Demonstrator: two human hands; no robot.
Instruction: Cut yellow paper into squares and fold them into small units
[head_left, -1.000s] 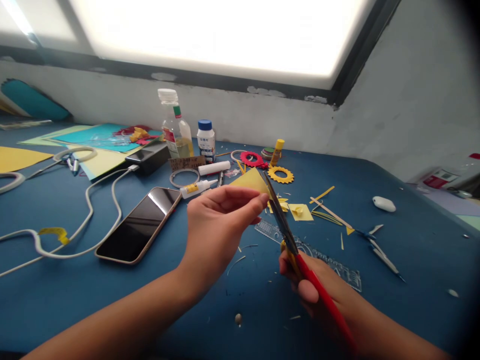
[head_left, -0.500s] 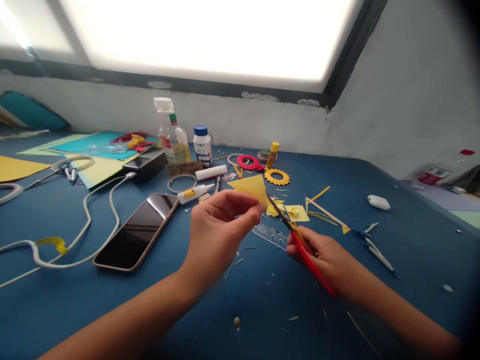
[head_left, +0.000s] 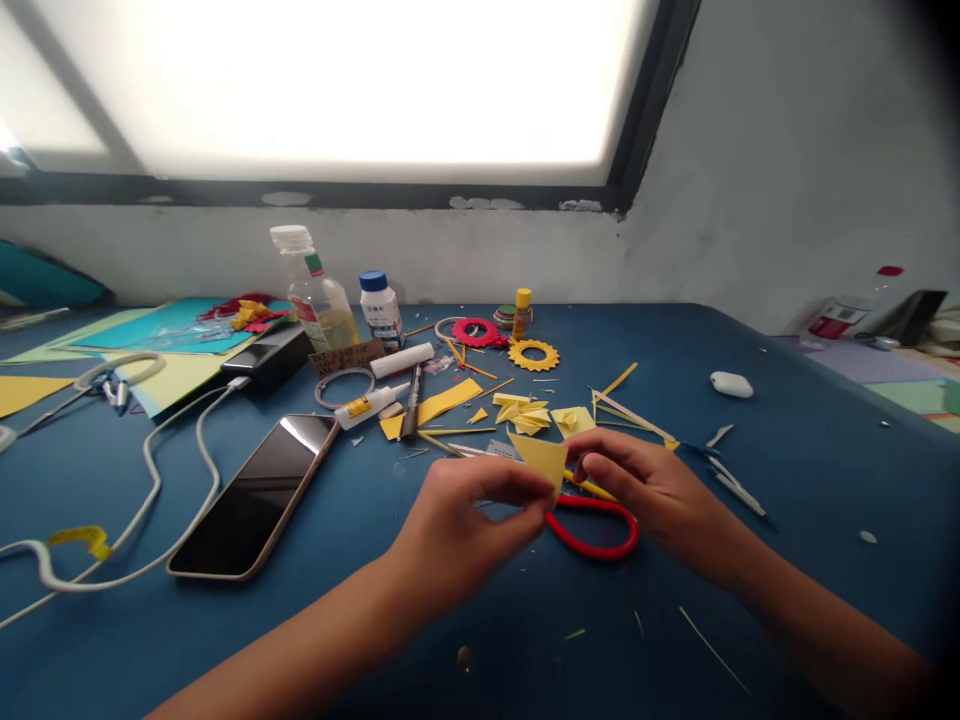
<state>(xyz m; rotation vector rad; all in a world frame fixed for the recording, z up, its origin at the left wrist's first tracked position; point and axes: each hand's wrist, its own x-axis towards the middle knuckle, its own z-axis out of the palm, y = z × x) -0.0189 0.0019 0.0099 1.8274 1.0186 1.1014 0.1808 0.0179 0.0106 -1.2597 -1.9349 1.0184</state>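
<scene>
Between the thumb and fingers of my left hand (head_left: 480, 520) is a small piece of yellow paper (head_left: 544, 458), held up above the table. My right hand (head_left: 652, 490) is just to the right of the paper, fingers apart and curved, fingertips close to the paper's edge; whether they touch it I cannot tell. Scissors with red handles (head_left: 604, 550) lie on the table below and between the hands, their blades mostly hidden behind my left hand. Folded yellow paper pieces (head_left: 521, 412) and a yellow paper square (head_left: 572, 420) lie just beyond.
A phone (head_left: 255, 500) and a white cable (head_left: 154, 470) lie at left. Behind are a glue bottle (head_left: 371, 405), a black marker (head_left: 412, 405), a clear bottle (head_left: 322, 310), a glue stick (head_left: 523, 315) and a yellow toothed ring (head_left: 534, 355). A compass (head_left: 739, 480) and white case (head_left: 731, 384) are at right.
My right hand has let go of the scissors, which now lie on the table, and has come close to the paper. My left hand still holds the paper. The view has shifted slightly right.
</scene>
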